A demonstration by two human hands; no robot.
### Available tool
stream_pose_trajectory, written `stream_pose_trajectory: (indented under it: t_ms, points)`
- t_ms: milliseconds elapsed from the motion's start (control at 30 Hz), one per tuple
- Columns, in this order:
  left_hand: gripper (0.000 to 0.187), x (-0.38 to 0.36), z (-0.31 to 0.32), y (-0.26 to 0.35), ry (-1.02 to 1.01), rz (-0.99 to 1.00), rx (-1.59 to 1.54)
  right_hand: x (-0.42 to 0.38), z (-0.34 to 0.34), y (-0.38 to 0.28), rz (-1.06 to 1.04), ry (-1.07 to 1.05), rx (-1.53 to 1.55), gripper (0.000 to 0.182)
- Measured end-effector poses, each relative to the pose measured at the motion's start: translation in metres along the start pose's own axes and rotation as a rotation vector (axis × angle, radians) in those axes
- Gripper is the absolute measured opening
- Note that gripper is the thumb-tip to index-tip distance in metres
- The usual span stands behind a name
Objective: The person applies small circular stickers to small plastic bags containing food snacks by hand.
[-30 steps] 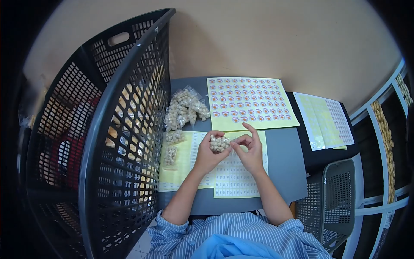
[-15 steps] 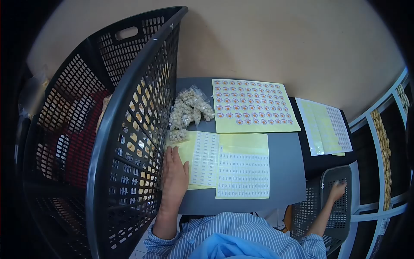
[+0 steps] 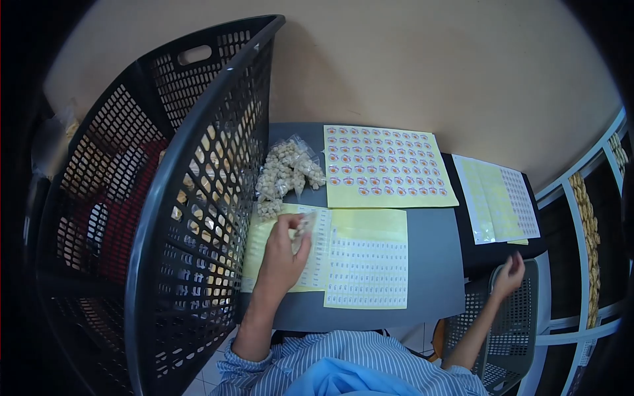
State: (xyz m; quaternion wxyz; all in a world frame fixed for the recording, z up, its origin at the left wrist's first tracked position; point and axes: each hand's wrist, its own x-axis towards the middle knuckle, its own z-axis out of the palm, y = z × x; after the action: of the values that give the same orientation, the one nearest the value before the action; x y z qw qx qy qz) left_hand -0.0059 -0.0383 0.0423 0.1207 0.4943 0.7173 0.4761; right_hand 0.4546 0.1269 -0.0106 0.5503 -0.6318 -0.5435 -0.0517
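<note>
My left hand [image 3: 282, 254] is closed on a small clear bag of pale pieces [image 3: 303, 228], above the yellow-backed label sheets. A pile of similar clear bags [image 3: 285, 168] lies just beyond it, against the large dark basket. Under and beside the hand are a narrow-label sheet [image 3: 319, 254] and a sheet with rows of small white labels [image 3: 367, 270]. Over at the right, my right hand [image 3: 508, 277] is above the grey basket [image 3: 528, 323]. Its fingers are loosely bent and apart, with nothing visible in them.
A tall dark perforated basket [image 3: 191, 132] stands at the left with packets inside. On the grey table [image 3: 432, 264] lies a sheet of round orange-and-white stickers [image 3: 389, 158]. Another label sheet [image 3: 492, 198] rests on a black surface. Metal shelving [image 3: 571, 224] is at the far right.
My left hand has moved right from beside the dark basket and now shows a small bag in its fingers. My right hand has risen slightly out of the grey basket.
</note>
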Motion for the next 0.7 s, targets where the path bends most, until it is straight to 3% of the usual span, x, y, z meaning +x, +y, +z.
stream_pose_trajectory:
  t_ms: [100, 133, 167, 200, 300, 333, 400, 467, 533, 567, 633, 700]
  points:
    - [0.021, 0.02, 0.022, 0.008, -0.108, 0.062, -0.263, -0.027, 0.046, -0.139, -0.269, -0.144, 0.187, 0.019]
    - [0.021, 0.024, 0.029, 0.008, -0.112, 0.071, -0.266, -0.046, 0.055, -0.192, -0.062, -0.386, 0.543, 0.021]
    - [0.02, 0.028, 0.034, 0.007, -0.198, -0.003, -0.435, -0.056, 0.071, -0.207, -0.314, -0.48, 0.51, 0.022]
    - [0.02, 0.03, 0.041, 0.005, -0.283, -0.08, -0.603, -0.071, 0.078, -0.239, -0.335, -0.653, 0.627, 0.024]
    - [0.019, 0.021, 0.053, -0.004, -0.238, -0.105, -0.686, -0.107, 0.102, -0.273, -0.308, -1.09, 0.81, 0.019]
    - [0.019, 0.02, 0.054, -0.005, -0.199, -0.138, -0.719, -0.115, 0.107, -0.275, -0.308, -1.088, 0.815, 0.019]
    - [0.018, 0.018, 0.06, -0.01, -0.163, -0.099, -0.73, -0.131, 0.109, -0.273, -0.015, -1.126, 0.93, 0.016]
    - [0.017, 0.016, 0.062, -0.013, -0.131, -0.068, -0.748, -0.14, 0.111, -0.267, 0.071, -1.107, 0.96, 0.013]
    - [0.015, 0.016, 0.058, -0.013, -0.276, -0.119, -0.619, -0.142, 0.113, -0.26, 0.312, -1.101, 1.101, 0.011]
    - [0.015, 0.016, 0.059, -0.012, -0.277, -0.121, -0.62, -0.142, 0.114, -0.259, 0.313, -1.102, 1.099, 0.011]
    - [0.015, 0.016, 0.061, -0.011, -0.211, 0.054, -0.557, -0.14, 0.115, -0.256, -0.006, -1.069, 1.021, 0.009]
    - [0.014, 0.016, 0.062, -0.005, -0.149, 0.12, -0.519, -0.142, 0.113, -0.258, 0.014, -1.06, 1.02, 0.008]
